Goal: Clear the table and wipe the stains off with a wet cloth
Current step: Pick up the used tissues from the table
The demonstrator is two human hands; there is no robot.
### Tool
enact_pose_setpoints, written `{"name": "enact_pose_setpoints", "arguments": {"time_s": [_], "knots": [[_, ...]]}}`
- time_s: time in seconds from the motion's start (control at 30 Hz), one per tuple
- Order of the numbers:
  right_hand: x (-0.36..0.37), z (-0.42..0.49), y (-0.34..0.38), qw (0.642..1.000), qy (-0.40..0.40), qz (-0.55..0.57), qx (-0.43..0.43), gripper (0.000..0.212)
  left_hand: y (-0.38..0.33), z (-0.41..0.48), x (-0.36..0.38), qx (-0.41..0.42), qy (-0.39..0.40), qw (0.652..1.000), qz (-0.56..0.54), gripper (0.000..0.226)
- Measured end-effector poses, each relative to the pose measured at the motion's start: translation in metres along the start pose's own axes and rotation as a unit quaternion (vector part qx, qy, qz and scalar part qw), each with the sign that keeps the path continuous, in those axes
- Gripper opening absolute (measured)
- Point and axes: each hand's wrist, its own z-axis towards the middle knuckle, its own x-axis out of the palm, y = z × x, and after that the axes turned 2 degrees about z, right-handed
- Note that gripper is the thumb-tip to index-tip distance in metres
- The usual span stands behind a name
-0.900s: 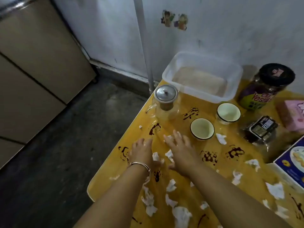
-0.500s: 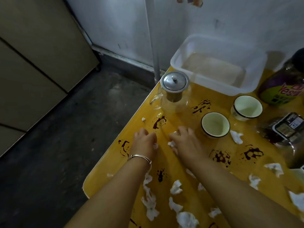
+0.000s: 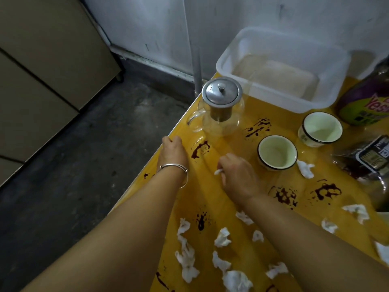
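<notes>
The yellow table (image 3: 210, 199) carries dark brown stains (image 3: 200, 149) and several torn white tissue scraps (image 3: 222, 237). My left hand (image 3: 173, 153), with a silver bangle on the wrist, sits at the table's left edge, fingers curled shut over a tissue scrap that I cannot see. My right hand (image 3: 239, 178) rests just left of the near cup (image 3: 276, 153), pinching a white tissue scrap (image 3: 219, 171) that pokes out at its fingertips. More stains (image 3: 283, 196) lie beside the right wrist.
A glass teapot (image 3: 221, 106) with a steel lid stands at the far left corner, a clear plastic tub (image 3: 273, 98) behind it. A second cup (image 3: 321, 128), a purple jar (image 3: 364, 102) and a wrapped packet (image 3: 370, 161) crowd the right. A grey pole (image 3: 195, 60) and bare floor (image 3: 84, 165) lie left.
Both hands went from flat and spread to curled, closing over scraps. The left hand slid forward and left to the table edge; the two scraps between the hands are gone from the table.
</notes>
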Motion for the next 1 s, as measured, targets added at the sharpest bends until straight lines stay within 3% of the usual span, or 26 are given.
{"name": "enact_pose_setpoints", "arguments": {"time_s": [0.17,0.33,0.53,0.63,0.73,0.87,1.0], "knots": [[-0.004,-0.007,-0.001,0.999,0.012,0.006,-0.030,0.027,-0.003,-0.002,0.002,0.005,0.013,0.999,0.044,0.017],[-0.018,-0.028,-0.008,1.000,0.006,0.005,-0.021,0.028,-0.004,-0.019,-0.005,0.009,0.041,0.998,0.051,0.018],[-0.034,-0.074,-0.011,0.998,0.012,-0.031,0.056,0.022,-0.003,-0.071,-0.018,0.015,0.079,0.996,0.031,0.022],[-0.031,-0.093,-0.008,0.992,0.031,-0.087,0.090,0.037,0.009,-0.100,-0.013,0.043,0.109,0.993,0.007,0.040],[-0.024,-0.101,-0.001,0.987,0.043,-0.100,0.116,0.049,0.023,-0.122,-0.007,0.056,0.187,0.981,0.010,0.028],[-0.009,-0.102,0.004,0.983,0.041,-0.090,0.153,0.056,0.037,-0.142,-0.003,0.069,0.237,0.969,0.023,0.078],[0.004,-0.100,0.005,0.982,0.040,-0.084,0.162,0.056,0.047,-0.153,0.004,0.107,0.252,0.958,0.084,0.102]]}}
